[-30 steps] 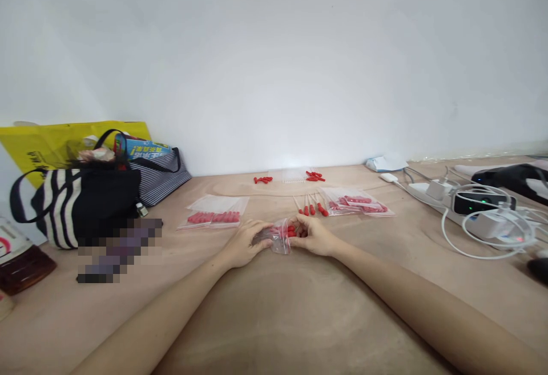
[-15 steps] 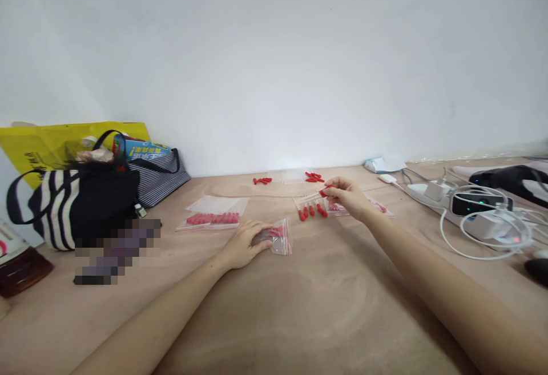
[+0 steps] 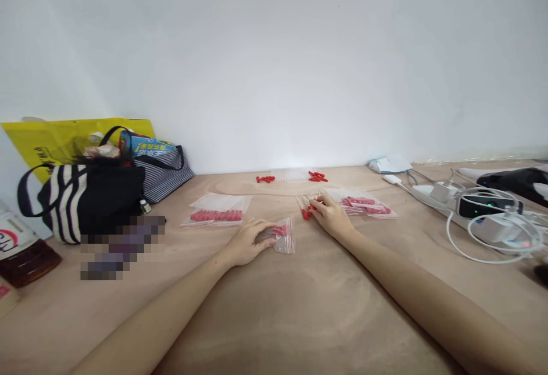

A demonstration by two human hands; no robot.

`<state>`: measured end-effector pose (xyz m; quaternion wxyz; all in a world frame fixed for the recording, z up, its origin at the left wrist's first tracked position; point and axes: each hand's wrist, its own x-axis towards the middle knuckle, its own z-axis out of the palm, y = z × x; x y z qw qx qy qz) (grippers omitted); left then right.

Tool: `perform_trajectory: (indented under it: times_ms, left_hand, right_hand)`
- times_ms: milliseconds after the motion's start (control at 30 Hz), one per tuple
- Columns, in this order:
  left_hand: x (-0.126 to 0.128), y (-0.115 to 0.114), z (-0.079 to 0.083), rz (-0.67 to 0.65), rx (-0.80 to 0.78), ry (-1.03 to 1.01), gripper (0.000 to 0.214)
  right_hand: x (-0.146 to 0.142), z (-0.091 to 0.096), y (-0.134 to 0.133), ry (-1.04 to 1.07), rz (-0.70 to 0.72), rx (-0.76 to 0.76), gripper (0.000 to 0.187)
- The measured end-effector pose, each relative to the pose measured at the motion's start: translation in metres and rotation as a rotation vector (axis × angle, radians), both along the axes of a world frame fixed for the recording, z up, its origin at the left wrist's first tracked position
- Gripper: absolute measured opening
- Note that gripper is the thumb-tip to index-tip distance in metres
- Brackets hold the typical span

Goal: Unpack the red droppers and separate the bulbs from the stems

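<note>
My left hand (image 3: 248,242) rests on the table with thumb and fingers closed round a small clear zip bag (image 3: 284,242) holding red pieces. The bag's red-striped opening faces right. To its right, my right hand (image 3: 333,216) pinches a red-headed white stick (image 3: 313,206) low over the table. More such sticks lie beside it, red heads toward me, thin pale stems pointing away. My fingers partly cover this row, so some heads are hidden. Behind my right hand lie clear bags of red pieces (image 3: 363,204), overlapping each other.
Filled clear bags (image 3: 216,215) lie left. Loose red pieces (image 3: 265,179) and another small red pile (image 3: 317,177) sit near the wall. Striped bags (image 3: 103,201) and a dark-brown bottle (image 3: 32,263) stand left. A power strip with white cables (image 3: 492,224) occupies the right.
My right hand has come down and left from above the sticks with its red-headed stick to the row on the table. My left hand stays on the bag. The view has shifted slightly.
</note>
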<state>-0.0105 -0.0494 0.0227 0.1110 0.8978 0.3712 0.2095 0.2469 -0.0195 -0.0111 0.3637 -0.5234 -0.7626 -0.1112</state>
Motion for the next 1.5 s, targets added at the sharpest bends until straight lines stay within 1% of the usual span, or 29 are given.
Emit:
perform_trajectory:
  times_ms: [67,133,300,367,433,500,567,667,733,833,967,1100,1200,1267,1367,1500]
  left_hand:
    - [0.000,0.000,0.000,0.002,-0.002,0.004,0.033]
    - [0.000,0.000,-0.001,0.001,-0.005,0.003,0.033]
    - [0.000,0.000,0.000,0.014,-0.002,0.007,0.034]
    - [0.000,0.000,0.001,0.019,-0.009,0.009,0.034]
    - [0.000,-0.001,0.001,0.019,-0.013,0.004,0.034]
    - [0.000,-0.001,0.001,0.020,-0.013,-0.006,0.034]
    - [0.000,0.000,0.000,0.023,-0.016,-0.022,0.035]
    - [0.000,0.000,-0.003,0.036,-0.039,-0.037,0.038]
    - [-0.001,0.000,-0.004,0.040,-0.066,-0.031,0.042]
    - [-0.001,0.000,-0.004,0.023,-0.102,-0.010,0.045]
    - [0.000,-0.001,-0.001,-0.011,-0.118,0.011,0.046]
    - [0.001,-0.001,0.000,-0.030,-0.125,0.013,0.046]
    - [0.001,-0.002,0.000,-0.020,-0.135,0.031,0.047]
    - [0.000,-0.002,0.001,-0.024,-0.137,0.066,0.048]
    - [0.000,-0.003,0.003,-0.076,-0.140,0.139,0.049]
    - [-0.002,-0.004,0.005,-0.126,-0.137,0.200,0.049]
  right_hand:
    - [0.001,0.001,0.000,-0.066,0.012,-0.007,0.023]
    - [0.002,0.002,0.001,-0.085,0.014,-0.004,0.026]
    - [0.003,0.000,0.002,-0.012,0.013,-0.003,0.042]
    - [0.002,0.000,-0.001,0.062,0.026,0.022,0.040]
    - [0.000,0.003,-0.007,0.140,0.054,0.039,0.031]
    - [-0.005,0.007,-0.016,0.198,0.124,0.013,0.020]
    - [-0.012,0.011,-0.026,0.226,0.247,-0.063,0.015]
    - [-0.027,0.015,-0.038,0.218,0.424,-0.192,0.011]
    - [-0.036,0.016,-0.041,0.199,0.468,-0.229,0.013]
    - [-0.045,0.017,-0.040,0.133,0.483,-0.251,0.017]
    - [-0.049,0.017,-0.039,0.014,0.476,-0.266,0.024]
    - [-0.049,0.014,-0.038,-0.007,0.447,-0.282,0.025]
    - [-0.049,0.012,-0.035,0.033,0.405,-0.335,0.022]
    - [-0.048,0.011,-0.033,0.082,0.403,-0.359,0.019]
    - [-0.049,0.012,-0.034,0.175,0.421,-0.379,0.015]
    - [-0.051,0.013,-0.038,0.312,0.476,-0.465,0.011]
